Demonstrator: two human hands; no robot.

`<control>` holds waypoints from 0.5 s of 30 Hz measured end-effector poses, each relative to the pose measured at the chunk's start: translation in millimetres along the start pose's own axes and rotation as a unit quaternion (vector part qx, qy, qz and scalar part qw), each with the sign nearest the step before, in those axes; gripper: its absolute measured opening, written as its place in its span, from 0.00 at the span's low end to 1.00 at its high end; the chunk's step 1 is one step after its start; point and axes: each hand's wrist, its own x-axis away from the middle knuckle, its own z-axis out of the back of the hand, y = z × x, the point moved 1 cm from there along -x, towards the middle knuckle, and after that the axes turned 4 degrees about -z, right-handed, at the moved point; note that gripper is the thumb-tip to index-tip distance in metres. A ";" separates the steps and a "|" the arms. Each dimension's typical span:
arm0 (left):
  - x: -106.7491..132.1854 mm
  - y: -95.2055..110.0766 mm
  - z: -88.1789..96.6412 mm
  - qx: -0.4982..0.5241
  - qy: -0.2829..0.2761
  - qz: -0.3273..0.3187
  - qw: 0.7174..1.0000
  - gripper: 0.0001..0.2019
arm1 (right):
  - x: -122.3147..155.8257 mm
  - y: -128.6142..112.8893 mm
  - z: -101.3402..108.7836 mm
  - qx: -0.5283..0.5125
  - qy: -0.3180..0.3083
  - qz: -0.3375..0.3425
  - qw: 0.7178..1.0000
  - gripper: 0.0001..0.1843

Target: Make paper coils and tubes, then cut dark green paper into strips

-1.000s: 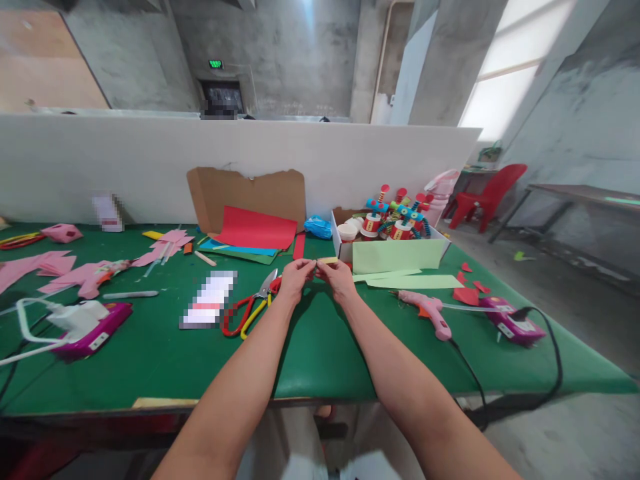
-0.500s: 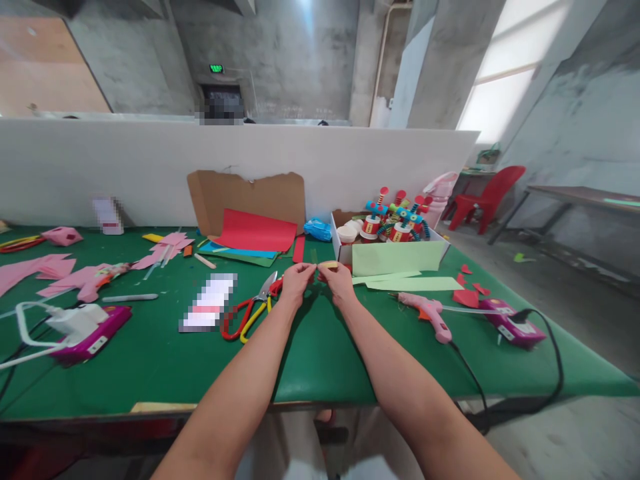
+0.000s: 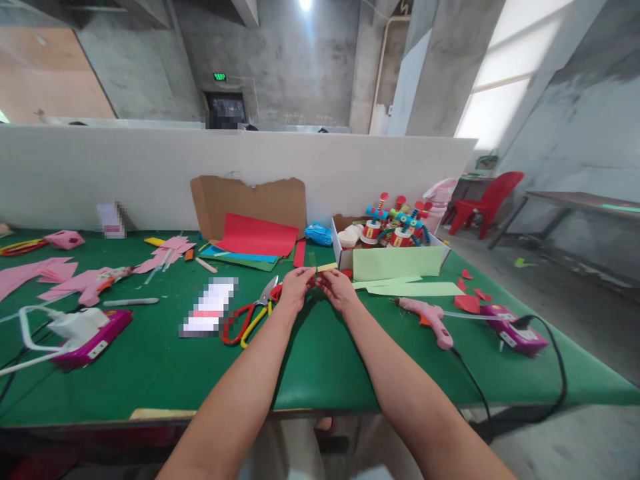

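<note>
Pinching pale-yellow strip (image 3: 328,267) & green strip (image 3: 313,259) btwn fingertips of R hand (image 3: 339,288) & L hand (image 3: 296,289), over surface (image 3: 330,373). Best to grip lightly, line up edges, press flat w/ thumbs. Mind scissors (image 3: 263,301) beside L wrist; glue gun (image 3: 414,307) well apart, to R.

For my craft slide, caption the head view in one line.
Left hand and right hand meet at a pale strip over a green table.

Both arms (image 3: 241,385) stretch forward, hands (image 3: 298,288) (image 3: 339,289) close together, fingers (image 3: 309,273) pinched.
</note>
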 end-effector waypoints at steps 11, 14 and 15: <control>-0.4 1.3 0.5 -0.018 -0.010 -0.012 1.000 0.19 | 3.3 -2.7 -2.1 -0.016 -0.023 0.000 1.000 0.11; -1.0 1.6 0.8 -0.023 -0.007 -0.016 1.000 0.18 | 2.2 -1.5 -1.2 -0.011 -0.029 0.007 0.999 0.12; -1.3 1.5 0.9 -0.023 -0.005 -0.016 1.000 0.18 | 1.7 -1.0 -0.8 -0.010 -0.030 0.009 0.999 0.13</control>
